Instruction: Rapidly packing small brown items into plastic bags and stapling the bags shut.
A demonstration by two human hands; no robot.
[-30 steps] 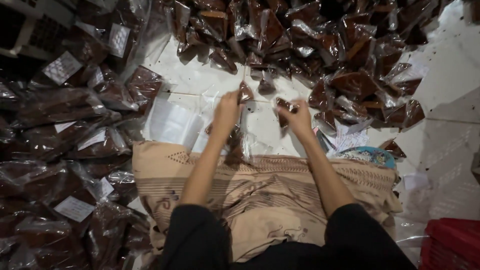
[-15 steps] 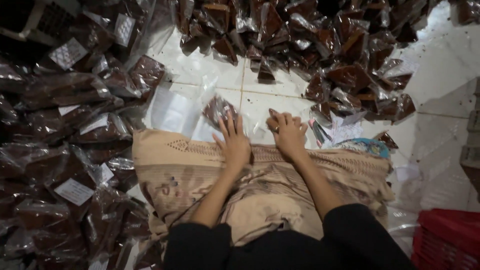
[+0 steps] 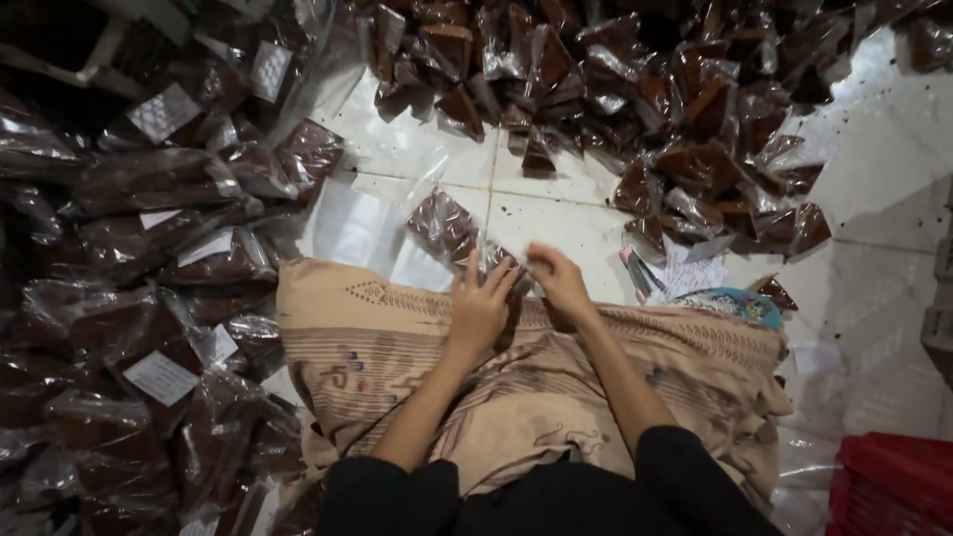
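Brown-filled clear plastic bags [image 3: 149, 298], several with white paper labels, are heaped along the left edge of the white tiled floor [image 3: 566, 189] from the top corner down to the bottom. Just right of that heap, flat empty clear bags [image 3: 357, 223] lie on the tiles beside the near-left corner of a beige patterned cloth [image 3: 367, 347] that covers the person's lap.

At the far edge of the cloth, near its middle, a small clear packet of brown filling [image 3: 444, 223] rests on the tiles, tilted, with one end reaching toward the fingers. The left hand [image 3: 479, 308] lies palm down on the cloth's far edge, fingers spread and open, their tips touching the crinkled plastic of that packet. Just beside it, the right hand [image 3: 558, 281] is curled, its fingers pinched closed on the same plastic; it is blurred, so the exact hold is hard to read.

Along the far edge of the floor a second pile of triangular brown packets [image 3: 695, 129] runs from the top middle to the right. Loose paper slips [image 3: 685, 273] lie near the cloth's right side, next to a blue-patterned item [image 3: 730, 303]. A red crate [image 3: 898, 486] fills the bottom right corner.
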